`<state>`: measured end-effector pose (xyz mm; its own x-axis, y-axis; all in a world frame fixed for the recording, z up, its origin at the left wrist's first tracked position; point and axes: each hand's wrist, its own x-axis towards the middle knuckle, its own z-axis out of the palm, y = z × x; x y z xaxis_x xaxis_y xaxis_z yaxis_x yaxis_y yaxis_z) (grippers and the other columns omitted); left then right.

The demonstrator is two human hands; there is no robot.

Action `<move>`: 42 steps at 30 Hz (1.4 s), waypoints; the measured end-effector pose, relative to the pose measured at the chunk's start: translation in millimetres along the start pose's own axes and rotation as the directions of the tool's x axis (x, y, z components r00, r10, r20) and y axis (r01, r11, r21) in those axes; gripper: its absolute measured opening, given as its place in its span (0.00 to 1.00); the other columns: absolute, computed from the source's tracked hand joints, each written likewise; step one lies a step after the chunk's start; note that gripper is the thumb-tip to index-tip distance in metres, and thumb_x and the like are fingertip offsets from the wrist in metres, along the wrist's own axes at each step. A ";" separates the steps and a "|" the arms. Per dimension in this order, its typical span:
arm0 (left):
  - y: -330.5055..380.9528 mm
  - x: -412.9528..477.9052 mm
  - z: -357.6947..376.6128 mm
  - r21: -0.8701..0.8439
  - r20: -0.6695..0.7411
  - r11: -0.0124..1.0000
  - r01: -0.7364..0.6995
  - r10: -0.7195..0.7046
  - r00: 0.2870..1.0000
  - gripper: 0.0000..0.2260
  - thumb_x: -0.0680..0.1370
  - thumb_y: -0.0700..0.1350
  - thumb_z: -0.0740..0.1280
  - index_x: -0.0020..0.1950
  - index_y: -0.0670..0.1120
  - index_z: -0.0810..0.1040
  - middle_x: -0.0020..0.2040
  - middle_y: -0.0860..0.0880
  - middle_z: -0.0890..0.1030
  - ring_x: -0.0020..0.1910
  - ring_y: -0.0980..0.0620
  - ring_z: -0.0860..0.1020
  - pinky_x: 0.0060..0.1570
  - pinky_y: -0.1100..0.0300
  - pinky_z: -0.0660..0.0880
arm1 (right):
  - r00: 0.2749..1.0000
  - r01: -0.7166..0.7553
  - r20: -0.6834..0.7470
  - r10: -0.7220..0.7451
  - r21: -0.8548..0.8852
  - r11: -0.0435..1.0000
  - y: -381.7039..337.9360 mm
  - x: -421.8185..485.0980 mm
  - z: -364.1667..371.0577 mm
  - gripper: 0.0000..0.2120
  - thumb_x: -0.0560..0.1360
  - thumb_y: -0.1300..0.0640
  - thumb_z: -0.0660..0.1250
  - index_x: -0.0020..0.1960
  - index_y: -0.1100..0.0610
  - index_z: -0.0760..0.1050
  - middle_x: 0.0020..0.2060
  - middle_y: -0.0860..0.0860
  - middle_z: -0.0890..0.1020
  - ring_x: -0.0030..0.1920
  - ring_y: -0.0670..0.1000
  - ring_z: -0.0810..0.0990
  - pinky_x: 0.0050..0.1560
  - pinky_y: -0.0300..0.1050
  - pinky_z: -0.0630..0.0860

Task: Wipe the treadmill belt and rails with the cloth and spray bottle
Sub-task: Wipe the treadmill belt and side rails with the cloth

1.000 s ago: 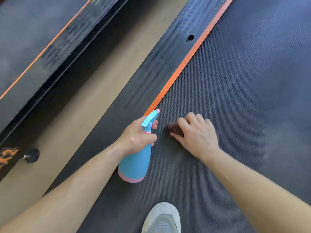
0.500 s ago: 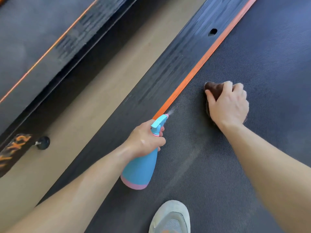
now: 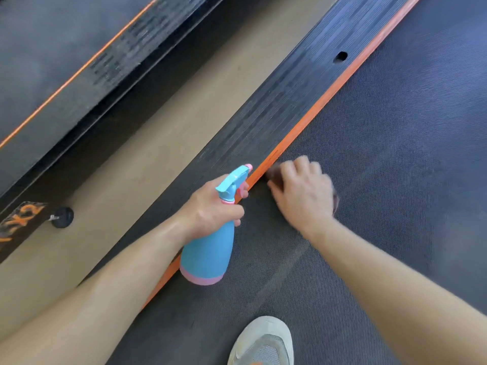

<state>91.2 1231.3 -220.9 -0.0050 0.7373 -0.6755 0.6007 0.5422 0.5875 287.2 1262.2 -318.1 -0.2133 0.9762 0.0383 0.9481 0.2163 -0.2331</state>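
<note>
Left grip (image 3: 213, 204) is wrapped round the neck of the blue and pink spray bottle (image 3: 208, 254), with a finger in front of the trigger and the nozzle pointing up and away from the person. The bottle hangs tilted below that grip, its pink base over the orange strip (image 3: 329, 93) that edges the belt (image 3: 382, 180).

Just to the right of it, the right grip (image 3: 303, 193) lies on the dark brown cloth (image 3: 274, 172), fingers bent over it and pressing it down on the belt. This hand is blurred. The cloth is almost wholly covered: a bit shows ahead of the fingertips, touching or nearly touching the orange strip, and another bit shows by the wrist.

Beyond the left grip, the ribbed black side rail (image 3: 276, 106) runs along the far side of the strip, with a small hole (image 3: 340, 56) further up. Left of the rail is the tan floor (image 3: 158, 127), then a neighbouring treadmill (image 3: 52, 61) with a round black foot (image 3: 62, 217) on the floor. Below both grips, near the person, the toe of a pale shoe (image 3: 263, 341) stands on the belt.
</note>
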 end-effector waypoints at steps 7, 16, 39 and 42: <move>7.5 5.4 -1.6 0.008 -0.011 1.000 -0.029 0.029 1.000 0.21 0.74 0.35 0.70 0.64 0.52 0.78 0.55 0.58 0.80 0.42 0.64 0.80 0.34 0.76 0.71 | 0.989 -0.138 0.042 0.143 -0.099 0.985 47.1 52.3 -18.6 0.21 0.77 0.40 0.65 0.58 0.56 0.73 0.56 0.59 0.74 0.54 0.65 0.76 0.45 0.59 0.76; 5.7 8.6 0.7 0.022 0.013 1.000 -0.022 0.022 1.000 0.24 0.73 0.37 0.72 0.66 0.55 0.77 0.54 0.57 0.81 0.49 0.55 0.80 0.44 0.61 0.72 | 0.984 0.117 0.131 -0.118 0.014 0.993 -24.9 -30.2 1.3 0.16 0.76 0.43 0.68 0.53 0.56 0.74 0.48 0.55 0.75 0.46 0.59 0.77 0.36 0.54 0.77; -1.0 8.0 0.2 0.006 0.039 0.999 -0.038 0.037 0.999 0.26 0.68 0.43 0.69 0.66 0.55 0.77 0.55 0.58 0.81 0.49 0.57 0.82 0.46 0.67 0.74 | 0.967 -0.253 0.010 0.254 -0.037 0.967 57.5 75.2 -27.6 0.20 0.78 0.42 0.65 0.58 0.58 0.72 0.55 0.60 0.76 0.54 0.65 0.77 0.46 0.58 0.76; 9.6 12.3 0.0 0.012 0.025 0.999 -0.047 0.046 0.999 0.26 0.72 0.38 0.71 0.68 0.56 0.76 0.55 0.58 0.81 0.50 0.55 0.81 0.43 0.68 0.72 | 0.991 -0.132 0.035 0.131 0.005 0.991 7.5 17.5 -15.5 0.17 0.76 0.44 0.68 0.52 0.57 0.73 0.48 0.57 0.77 0.47 0.62 0.78 0.37 0.54 0.75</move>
<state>96.9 1245.6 -223.5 0.0427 0.7515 -0.6583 0.6098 0.5024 0.6131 294.2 1281.1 -304.1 -0.0950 0.9951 -0.0267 0.9668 0.0859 -0.2407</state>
